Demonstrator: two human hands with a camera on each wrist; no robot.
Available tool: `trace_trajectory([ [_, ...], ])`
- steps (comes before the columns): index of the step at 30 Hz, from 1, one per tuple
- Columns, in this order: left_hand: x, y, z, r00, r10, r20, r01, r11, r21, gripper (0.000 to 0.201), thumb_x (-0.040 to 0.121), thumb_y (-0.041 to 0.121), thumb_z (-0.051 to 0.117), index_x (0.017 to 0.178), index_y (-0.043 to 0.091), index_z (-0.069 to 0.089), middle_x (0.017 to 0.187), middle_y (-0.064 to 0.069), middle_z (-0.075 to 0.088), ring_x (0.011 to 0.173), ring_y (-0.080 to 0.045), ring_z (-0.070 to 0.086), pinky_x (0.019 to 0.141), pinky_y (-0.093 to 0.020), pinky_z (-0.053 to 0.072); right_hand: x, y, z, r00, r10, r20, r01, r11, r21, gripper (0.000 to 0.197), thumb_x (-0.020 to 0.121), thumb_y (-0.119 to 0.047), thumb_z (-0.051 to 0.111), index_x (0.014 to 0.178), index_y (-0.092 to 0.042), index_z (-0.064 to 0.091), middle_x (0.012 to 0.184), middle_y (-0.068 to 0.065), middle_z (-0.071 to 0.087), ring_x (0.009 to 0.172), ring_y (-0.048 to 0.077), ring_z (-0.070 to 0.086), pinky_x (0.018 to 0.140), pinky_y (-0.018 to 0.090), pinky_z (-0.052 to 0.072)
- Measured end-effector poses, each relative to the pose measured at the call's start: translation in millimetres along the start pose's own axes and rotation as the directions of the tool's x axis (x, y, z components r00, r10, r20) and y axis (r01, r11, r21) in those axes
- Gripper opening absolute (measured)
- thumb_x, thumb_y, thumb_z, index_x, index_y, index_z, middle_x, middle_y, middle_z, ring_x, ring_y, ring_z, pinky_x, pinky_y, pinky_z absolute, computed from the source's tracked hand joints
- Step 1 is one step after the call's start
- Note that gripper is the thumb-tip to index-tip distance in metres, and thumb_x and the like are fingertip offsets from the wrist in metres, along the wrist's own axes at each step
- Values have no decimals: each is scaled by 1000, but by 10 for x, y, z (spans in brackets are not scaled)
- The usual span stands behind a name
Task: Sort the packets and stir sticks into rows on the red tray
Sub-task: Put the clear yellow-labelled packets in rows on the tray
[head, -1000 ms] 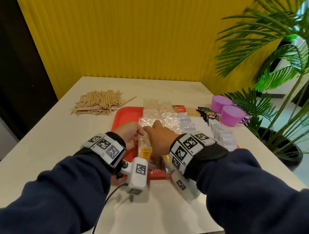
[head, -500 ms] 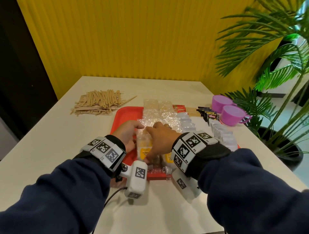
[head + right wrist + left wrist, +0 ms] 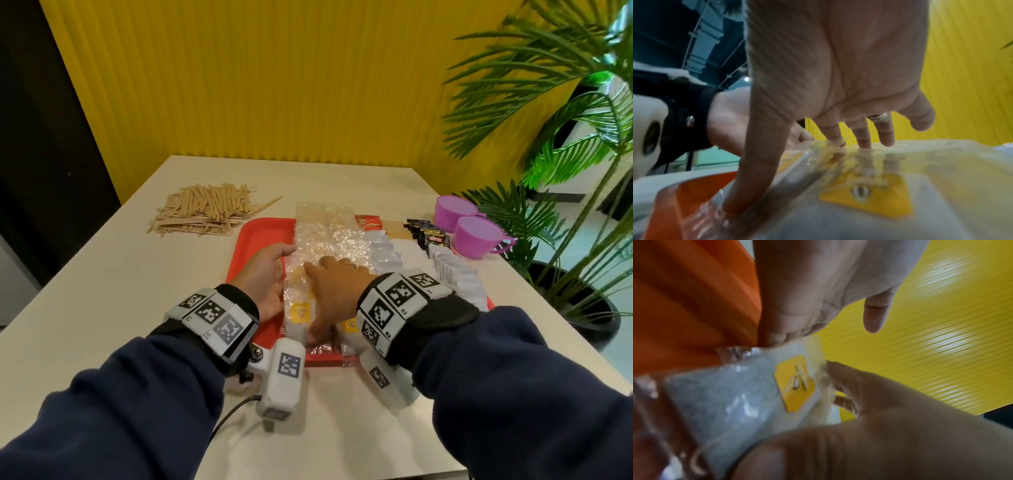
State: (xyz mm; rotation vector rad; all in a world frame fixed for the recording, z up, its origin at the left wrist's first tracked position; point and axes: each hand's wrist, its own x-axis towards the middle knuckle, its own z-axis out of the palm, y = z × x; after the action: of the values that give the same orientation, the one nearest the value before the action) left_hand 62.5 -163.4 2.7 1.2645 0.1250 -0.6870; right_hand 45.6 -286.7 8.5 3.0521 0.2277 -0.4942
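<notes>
My right hand (image 3: 337,291) lies flat with fingers spread, pressing down on the clear packets (image 3: 301,308) with yellow labels at the near end of the red tray (image 3: 255,236). My left hand (image 3: 265,274) is open too, its straight fingers resting against the left edge of that packet row. The stir sticks (image 3: 205,209) sit piled on the table (image 3: 102,274), well left of the tray.

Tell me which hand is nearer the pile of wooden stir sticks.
Left. The left hand rests on the red tray's left part, the side facing the stir sticks; the right hand presses the clear packets farther right.
</notes>
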Motion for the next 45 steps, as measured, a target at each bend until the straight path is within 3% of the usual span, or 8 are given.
trace_trajectory([
  [3,0,-21,2,1000,-8,1,8,1000,-15,63,88,38,45,145,16,30,136,-7,47,98,-18,54,70,-34,45,-3,-39,72,999,28,-36,-31,995,-95,108,55,-50,81,141,-20,22,135,8,36,125,33,37,102,54,30],
  [11,19,-12,58,998,58,-33,-59,998,-39,24,91,29,46,104,11,56,76,-5,53,73,-19,53,68,-32,45,89,-108,50,987,89,-137,-104,989,-105,104,63,-36,82,142,-27,16,138,9,33,128,34,36,105,55,25],
  [17,48,-31,41,998,54,-26,-55,998,-43,22,90,28,47,98,10,57,75,-5,55,69,-19,54,65,-32,46,41,-31,33,992,83,-100,-87,995,-44,108,60,-36,83,143,-28,14,136,10,33,126,35,38,103,55,28],
  [25,17,-113,-15,999,43,-27,-42,999,16,69,86,36,49,148,18,24,154,-3,22,130,-22,37,85,-33,43,-25,79,-102,998,64,9,-65,982,175,112,60,-52,80,145,-19,15,139,12,33,125,31,37,99,45,41],
  [32,-66,-75,12,996,57,64,-56,998,-4,46,91,32,41,127,8,55,92,-6,62,77,-19,58,63,-29,48,-48,124,-147,999,-11,46,-9,908,418,93,87,-40,61,150,-13,-2,156,6,15,140,24,26,109,33,27],
  [35,-62,-61,9,995,66,69,-67,998,16,41,92,34,37,116,10,60,79,-3,60,66,-16,59,62,-27,48,-80,220,-244,987,158,-32,-116,832,542,72,94,-28,52,149,-8,10,154,10,22,136,24,32,104,28,31],
  [40,-35,-71,33,997,53,49,-54,998,29,41,93,35,38,119,11,58,91,-4,63,76,-17,59,71,-31,47,-196,525,-359,911,400,-98,-286,787,547,36,96,-1,37,130,0,49,132,16,51,121,27,50,96,27,40],
  [45,-27,-92,55,999,48,1,-48,999,8,43,92,29,44,127,8,54,110,-10,59,86,-21,59,75,-34,50,-279,719,-216,907,420,-31,-307,710,634,36,94,-7,46,128,6,49,133,22,49,113,26,53,78,24,42],
])
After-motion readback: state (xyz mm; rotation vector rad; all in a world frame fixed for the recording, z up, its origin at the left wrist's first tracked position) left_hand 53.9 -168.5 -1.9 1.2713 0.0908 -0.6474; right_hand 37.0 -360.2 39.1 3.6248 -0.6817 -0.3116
